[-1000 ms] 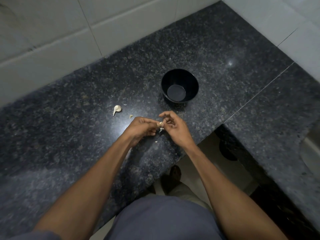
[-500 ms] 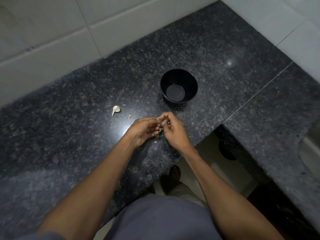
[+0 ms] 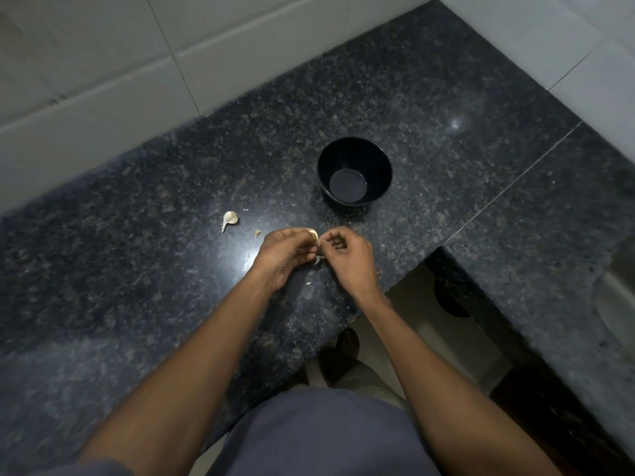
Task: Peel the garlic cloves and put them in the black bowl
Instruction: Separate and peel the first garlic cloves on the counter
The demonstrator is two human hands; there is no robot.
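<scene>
The dark granite counter runs wide under my arms, and the black bowl stands on it just beyond my hands, with nothing in it that I can see. My left hand curls around 1 garlic clove, pinching it at the fingertips, while my right hand pinches at its skin from the other side. To peel well, I judge I should hold the clove steady and pull the skin away in strips rather than crush it. The clove shows pale and small, mostly hidden by my fingers. A second clove, cream with a thin tail, lies apart to the left, a skin scrap near it.
</scene>
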